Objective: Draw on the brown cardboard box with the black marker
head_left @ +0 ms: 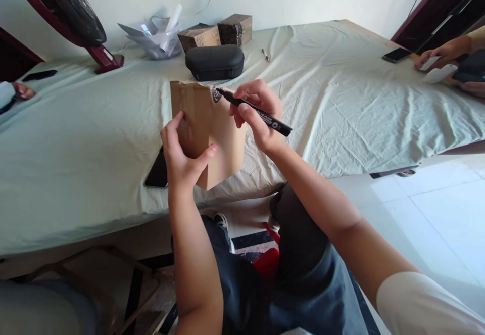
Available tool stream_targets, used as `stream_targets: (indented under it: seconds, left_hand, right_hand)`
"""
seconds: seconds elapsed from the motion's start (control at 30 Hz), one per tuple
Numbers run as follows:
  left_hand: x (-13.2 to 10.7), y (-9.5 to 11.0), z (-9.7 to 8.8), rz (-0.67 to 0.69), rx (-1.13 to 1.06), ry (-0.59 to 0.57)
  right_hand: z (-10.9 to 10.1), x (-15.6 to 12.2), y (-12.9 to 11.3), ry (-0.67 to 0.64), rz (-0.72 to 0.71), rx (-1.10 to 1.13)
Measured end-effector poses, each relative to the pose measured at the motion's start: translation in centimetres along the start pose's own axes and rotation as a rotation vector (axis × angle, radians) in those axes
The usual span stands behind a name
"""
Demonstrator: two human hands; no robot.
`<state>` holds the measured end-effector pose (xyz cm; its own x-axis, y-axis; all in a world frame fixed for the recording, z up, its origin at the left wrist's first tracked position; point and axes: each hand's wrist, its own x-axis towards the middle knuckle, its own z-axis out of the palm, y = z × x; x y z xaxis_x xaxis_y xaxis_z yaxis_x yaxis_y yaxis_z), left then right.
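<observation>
A brown cardboard box (227,148) is held tilted above the near edge of the cloth-covered table. My left hand (182,155) grips it from the left, thumb on one face and fingers on another. In my right hand (263,110) is a black marker pen (275,123), pinched between thumb and fingers. The marker's tip is at a small dark scribbled drawing (216,95) near the box's upper edge. Whether the tip touches the cardboard I cannot tell. Partly behind my left wrist lies a black phone (157,171).
Beyond the box sit a black zip case (214,62), two cardboard boxes (235,29) with dark markings, a plastic bag (161,42) and a small pen-like object (265,54). A fan (71,11) stands left. Other people's hands (450,54) show at both sides.
</observation>
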<state>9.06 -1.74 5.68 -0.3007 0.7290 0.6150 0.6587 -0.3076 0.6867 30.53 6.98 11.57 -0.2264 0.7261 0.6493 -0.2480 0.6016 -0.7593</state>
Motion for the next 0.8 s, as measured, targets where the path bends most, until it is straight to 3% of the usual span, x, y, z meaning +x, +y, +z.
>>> stream_targets:
  seconds: [0.13, 0.37, 0.6, 0.8]
  left_hand:
    - [0.0, 0.3, 0.6, 0.028, 0.07, 0.015]
    - [-0.9, 2.6, 2.3, 0.021, 0.255, 0.095]
    - [-0.8, 3.2, 0.8, -0.066, 0.274, 0.08]
    - [-0.6, 2.8, 0.2, -0.003, 0.256, 0.064]
  right_hand:
    - [0.4, 0.1, 0.1, 0.022, 0.066, 0.012]
    - [0.5, 0.6, 0.6, 0.019, 0.079, 0.005]
    - [0.4, 0.2, 0.4, 0.006, 0.017, -0.026]
    - [0.5, 0.3, 0.4, 0.032, 0.098, -0.101]
